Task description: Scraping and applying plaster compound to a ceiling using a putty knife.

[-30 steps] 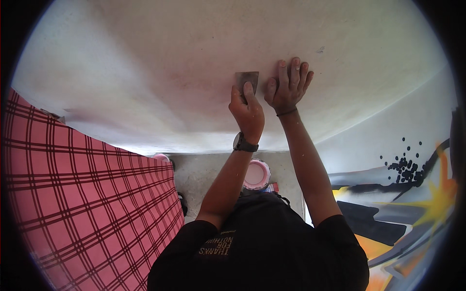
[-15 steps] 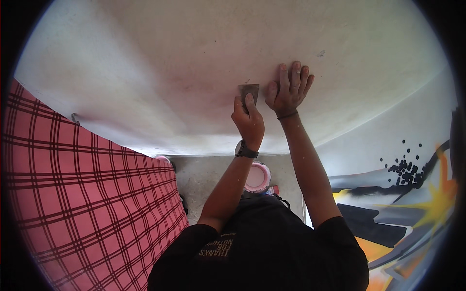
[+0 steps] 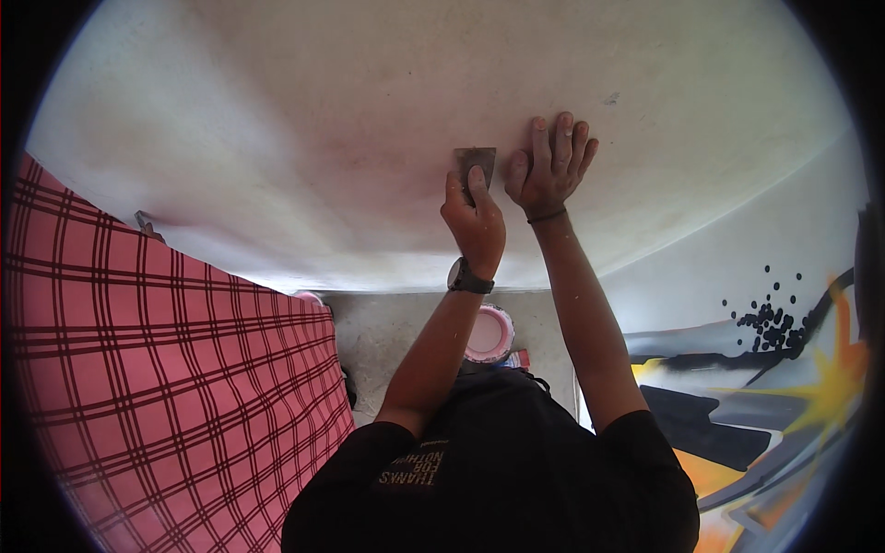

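Mid-scrape on the white wall (image 3: 304, 138): left hand (image 3: 475, 221) clamped round putty knife (image 3: 476, 164), right hand (image 3: 548, 170) spread flat, empty, just right; next needs steady blade pressure.

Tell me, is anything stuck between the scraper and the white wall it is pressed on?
Nothing visible. The left hand grips the scraper, whose blade lies flat against the white surface. The right hand rests open on that surface just beside the blade, not in front of it.
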Tool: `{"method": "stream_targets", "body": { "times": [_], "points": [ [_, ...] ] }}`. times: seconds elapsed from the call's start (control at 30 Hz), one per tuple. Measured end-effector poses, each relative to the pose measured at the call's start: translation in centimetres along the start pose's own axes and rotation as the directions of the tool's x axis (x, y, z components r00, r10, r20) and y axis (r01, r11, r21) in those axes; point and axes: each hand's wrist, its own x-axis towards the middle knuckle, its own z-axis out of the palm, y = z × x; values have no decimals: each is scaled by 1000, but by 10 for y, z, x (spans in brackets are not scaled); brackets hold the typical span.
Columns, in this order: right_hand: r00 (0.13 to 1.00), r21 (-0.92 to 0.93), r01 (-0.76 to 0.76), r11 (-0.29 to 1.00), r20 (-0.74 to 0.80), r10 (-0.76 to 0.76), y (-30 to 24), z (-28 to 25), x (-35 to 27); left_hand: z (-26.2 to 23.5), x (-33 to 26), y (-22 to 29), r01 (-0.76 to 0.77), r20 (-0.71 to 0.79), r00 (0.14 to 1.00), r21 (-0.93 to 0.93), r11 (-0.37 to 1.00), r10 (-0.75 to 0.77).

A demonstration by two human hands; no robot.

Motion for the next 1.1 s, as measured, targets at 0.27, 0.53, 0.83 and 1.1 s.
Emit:
{"method": "stream_targets", "body": {
  "times": [0.27, 0.53, 0.83, 1.1],
  "points": [
    [1000, -7, 2, 1000, -19, -2, 3, 0, 1, 6, 8, 13, 12, -3, 1000, 3, 1000, -12],
    [1000, 1, 3, 1000, -11, -3, -2, 0, -3, -7, -4, 1, 60, 13, 998, 32, 998, -61],
    [1000, 12, 3, 1000, 19, -3, -6, 1, -7, -17, -11, -13, 62, 5, 998, 66, 996, -63],
    [1000, 7, 0, 1000, 28, 0, -7, 1, -7, -14, 2, 5, 82, 4, 997, 5, 997, -82]
  ]
}}
